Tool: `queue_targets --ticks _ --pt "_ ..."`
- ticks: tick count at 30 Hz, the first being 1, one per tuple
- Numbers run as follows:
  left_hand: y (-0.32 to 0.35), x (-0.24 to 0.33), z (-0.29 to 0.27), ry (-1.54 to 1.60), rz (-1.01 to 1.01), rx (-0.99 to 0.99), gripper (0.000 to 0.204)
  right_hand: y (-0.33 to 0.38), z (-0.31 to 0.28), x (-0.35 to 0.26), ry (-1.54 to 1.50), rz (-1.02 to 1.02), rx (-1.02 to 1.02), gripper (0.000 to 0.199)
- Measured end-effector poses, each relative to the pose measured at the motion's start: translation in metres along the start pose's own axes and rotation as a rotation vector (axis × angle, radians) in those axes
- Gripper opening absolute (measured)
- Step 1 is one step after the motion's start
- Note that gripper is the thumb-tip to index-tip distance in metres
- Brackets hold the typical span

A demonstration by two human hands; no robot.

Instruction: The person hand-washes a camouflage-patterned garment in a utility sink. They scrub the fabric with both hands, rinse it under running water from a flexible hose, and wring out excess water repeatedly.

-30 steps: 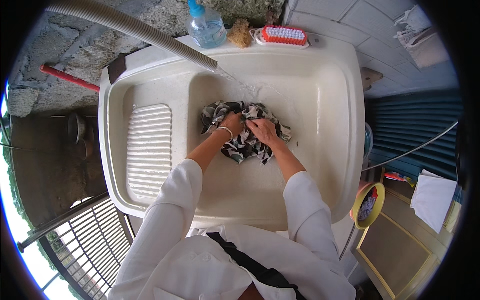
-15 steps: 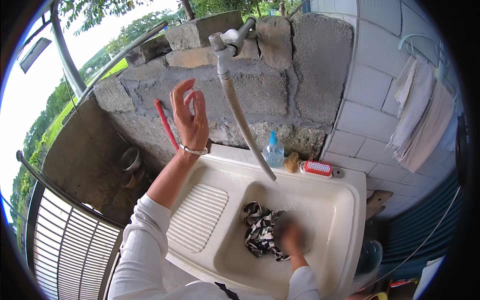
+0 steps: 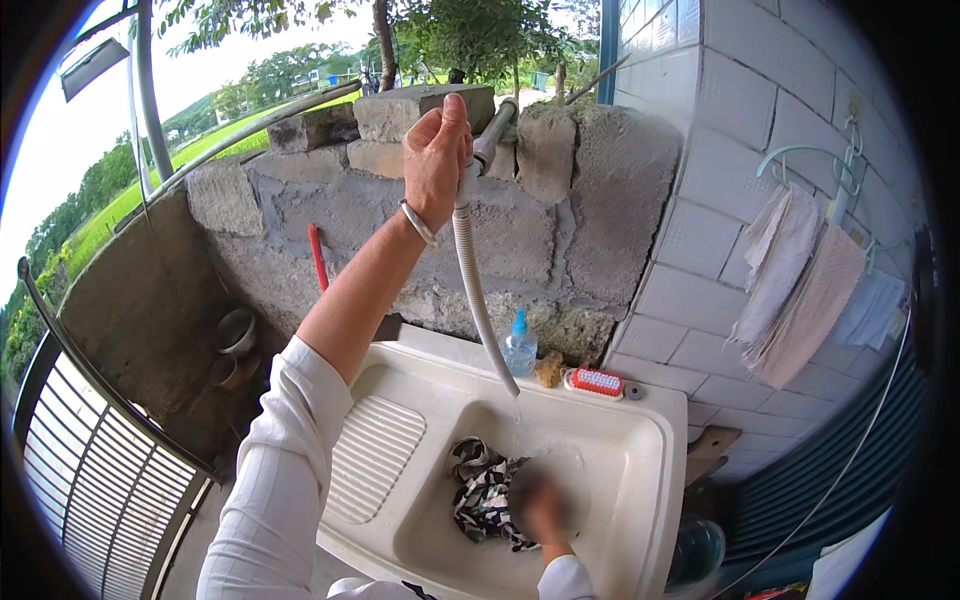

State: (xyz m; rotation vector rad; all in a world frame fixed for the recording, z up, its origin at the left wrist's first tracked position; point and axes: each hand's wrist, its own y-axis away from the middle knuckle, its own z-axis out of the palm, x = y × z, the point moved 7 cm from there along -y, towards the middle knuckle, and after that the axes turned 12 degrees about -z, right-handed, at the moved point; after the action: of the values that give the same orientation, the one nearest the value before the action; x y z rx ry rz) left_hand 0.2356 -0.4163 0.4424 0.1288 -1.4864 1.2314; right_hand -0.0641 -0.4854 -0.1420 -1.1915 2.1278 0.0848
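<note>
- Head view: your left hand has gone from the sink up to the tap on the far block wall; a moment ago it was open in the air short of it, now its fingers are curled around the tap head.
- Thin water stream falls from the hose end, so you look to be adjusting flow.
- Hose long axis runs from the tap down and right, outlet aimed into the white sink basin.
- Patterned cloth lies in the basin's near part.
- Right hand sits on the cloth, blurred; can't tell its grip.
</note>
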Motion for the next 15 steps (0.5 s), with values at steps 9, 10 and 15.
queue_targets --ticks 9,10,15 --pt "0.075 0.003 -0.027 -0.267 0.564 0.152 0.060 -0.002 -0.003 0.020 0.104 -0.047 -0.054 0.032" --pt "0.105 -0.011 -0.041 -0.302 0.595 0.199 0.049 -0.010 -0.023 -0.016 0.148 -0.107 -0.034 0.030" --pt "0.308 -0.190 -0.031 -0.617 -0.090 -0.340 0.038 -0.017 0.039 0.037 -0.030 0.226 -0.251 0.071"
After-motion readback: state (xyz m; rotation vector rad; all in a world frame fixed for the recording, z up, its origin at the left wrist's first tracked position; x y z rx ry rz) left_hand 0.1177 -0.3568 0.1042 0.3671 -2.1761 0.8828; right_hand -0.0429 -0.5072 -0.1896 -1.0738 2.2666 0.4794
